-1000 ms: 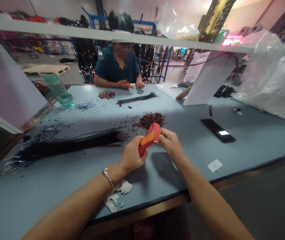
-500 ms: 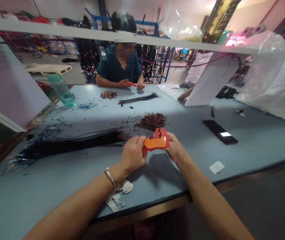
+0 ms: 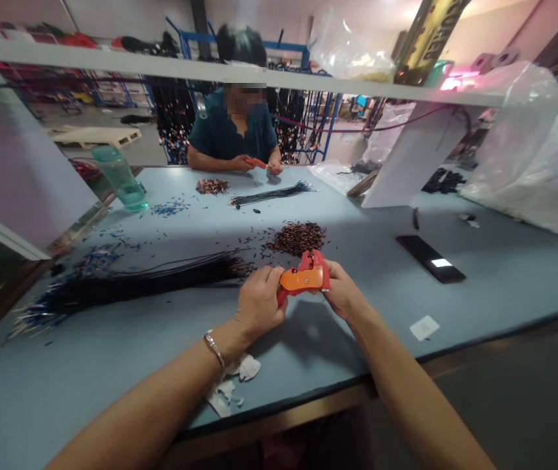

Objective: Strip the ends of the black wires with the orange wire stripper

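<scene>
My left hand (image 3: 260, 300) is wrapped round the handles of a red and orange wire stripper (image 3: 303, 279). Close against the tool's head, on its right side, is my right hand (image 3: 341, 289); its fingertips are hidden behind the tool, and so is anything between them. Just beyond the tool lies a heap of small dark and copper-coloured offcuts (image 3: 298, 238). To the left of my hands a thick bundle of black wires (image 3: 136, 285) stretches across the table, with blue and pale ends at its far left.
A person (image 3: 234, 127) across the table (image 3: 171, 391) holds a similar red tool. A green bottle (image 3: 119, 177) stands at the left, a phone (image 3: 430, 258) and white label (image 3: 424, 328) lie right. White scraps (image 3: 247, 367) lie near the front edge. A shelf (image 3: 171, 65) crosses above.
The wire stripper and my right hand have shifted very slightly to the left. My left hand keeps its hold on the handles.
</scene>
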Action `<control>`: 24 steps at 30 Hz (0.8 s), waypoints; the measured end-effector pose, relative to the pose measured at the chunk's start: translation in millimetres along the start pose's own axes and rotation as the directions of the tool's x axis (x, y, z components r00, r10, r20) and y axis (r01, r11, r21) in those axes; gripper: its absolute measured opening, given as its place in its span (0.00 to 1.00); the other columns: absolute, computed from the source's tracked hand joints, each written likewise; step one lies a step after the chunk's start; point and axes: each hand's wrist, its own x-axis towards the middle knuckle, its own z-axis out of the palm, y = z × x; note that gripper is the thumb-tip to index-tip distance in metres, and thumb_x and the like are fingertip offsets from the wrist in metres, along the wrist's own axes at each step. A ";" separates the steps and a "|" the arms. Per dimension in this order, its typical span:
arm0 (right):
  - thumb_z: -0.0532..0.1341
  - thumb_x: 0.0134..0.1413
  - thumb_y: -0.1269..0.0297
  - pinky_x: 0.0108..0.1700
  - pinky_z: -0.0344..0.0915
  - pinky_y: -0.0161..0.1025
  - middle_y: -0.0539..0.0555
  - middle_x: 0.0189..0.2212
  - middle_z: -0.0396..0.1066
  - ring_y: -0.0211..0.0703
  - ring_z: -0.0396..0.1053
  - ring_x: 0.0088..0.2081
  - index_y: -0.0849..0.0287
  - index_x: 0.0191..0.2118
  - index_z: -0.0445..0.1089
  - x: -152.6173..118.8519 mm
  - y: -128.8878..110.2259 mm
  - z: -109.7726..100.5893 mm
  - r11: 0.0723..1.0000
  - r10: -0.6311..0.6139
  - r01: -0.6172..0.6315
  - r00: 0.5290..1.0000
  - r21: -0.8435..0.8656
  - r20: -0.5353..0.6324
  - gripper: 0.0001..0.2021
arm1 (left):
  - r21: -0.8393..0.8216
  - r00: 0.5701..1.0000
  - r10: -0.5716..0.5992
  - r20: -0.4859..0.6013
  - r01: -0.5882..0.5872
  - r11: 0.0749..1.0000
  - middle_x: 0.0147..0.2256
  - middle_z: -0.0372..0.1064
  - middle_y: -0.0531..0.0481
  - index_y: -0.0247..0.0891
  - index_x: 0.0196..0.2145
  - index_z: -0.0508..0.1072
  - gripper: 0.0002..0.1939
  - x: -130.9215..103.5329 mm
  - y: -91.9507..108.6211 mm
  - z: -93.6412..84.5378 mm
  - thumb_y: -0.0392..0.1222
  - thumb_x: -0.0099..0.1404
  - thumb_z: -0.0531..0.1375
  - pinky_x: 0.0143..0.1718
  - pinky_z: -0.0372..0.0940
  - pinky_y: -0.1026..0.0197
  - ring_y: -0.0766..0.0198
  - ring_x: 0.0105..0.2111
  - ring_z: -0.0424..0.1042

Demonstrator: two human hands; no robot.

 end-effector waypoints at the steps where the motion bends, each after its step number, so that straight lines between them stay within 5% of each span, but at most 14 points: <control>1: 0.59 0.36 0.70 0.25 0.51 0.30 0.43 0.16 0.60 0.30 0.53 0.20 0.59 0.22 0.64 0.0 0.2 -0.5 1.000 0.002 -0.002 1.000 -0.007 0.000 0.02 | -0.002 1.000 -0.002 0.003 0.002 1.000 0.38 0.68 0.40 0.34 0.45 0.65 0.18 0.0 0.0 -0.1 0.37 0.54 0.55 0.40 0.65 0.52 0.52 0.38 0.68; 24: 0.65 0.38 0.66 0.30 0.61 0.33 0.45 0.20 0.67 0.32 0.60 0.23 0.60 0.23 0.70 1.2 2.6 -5.8 0.993 -0.026 0.028 0.999 -0.118 0.024 0.05 | -0.033 0.999 -0.013 0.046 0.014 0.999 0.36 0.68 0.43 0.38 0.43 0.65 0.17 0.0 0.5 -1.0 0.36 0.54 0.55 0.39 0.63 0.55 0.55 0.37 0.68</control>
